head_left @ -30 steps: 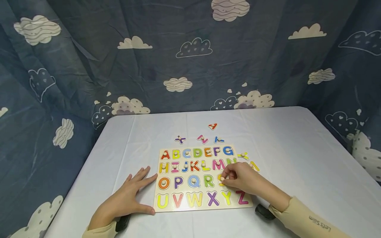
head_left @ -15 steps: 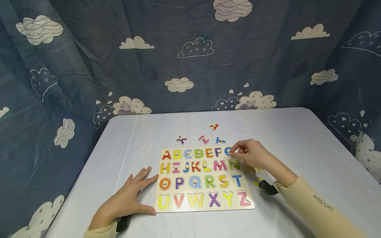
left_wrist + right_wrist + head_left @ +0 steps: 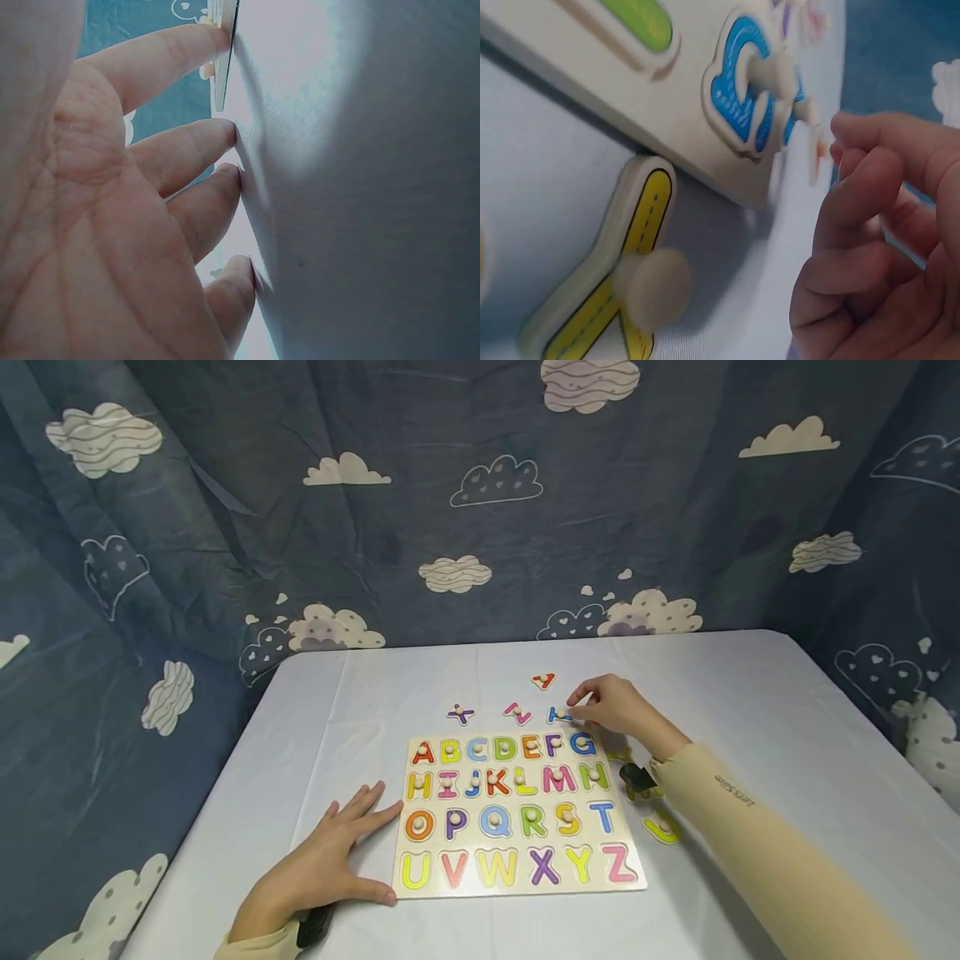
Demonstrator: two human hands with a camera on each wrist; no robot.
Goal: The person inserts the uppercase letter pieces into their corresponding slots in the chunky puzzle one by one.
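Observation:
A wooden alphabet puzzle board (image 3: 517, 891) lies flat, its letters A to S fitted with knobbed pieces; the T to Z places hold none. My left hand (image 3: 322, 860) rests spread at the board's left side, thumb and index finger touching its edge. In the left wrist view, the index fingertip (image 3: 214, 37) meets the board's edge. Beyond the far right corner, my right hand (image 3: 618, 706) is at the loose blue T piece (image 3: 556, 716), thumb and index finger apart near its knob. The right wrist view shows the fingertips close to that knob, the other fingers bent.
Loose pieces lie beyond the board: a red V (image 3: 543, 682), a purple X (image 3: 461, 715) and a pink Z (image 3: 517, 713). To the right are a yellow Y (image 3: 651, 210), a partly hidden yellow W and a yellow U (image 3: 662, 828). A cloud-print curtain (image 3: 420, 510) hangs behind.
My right hand has let go of the S piece, which sits in its place, and moved away over the board's far right corner to the blue T. The left hand stays put.

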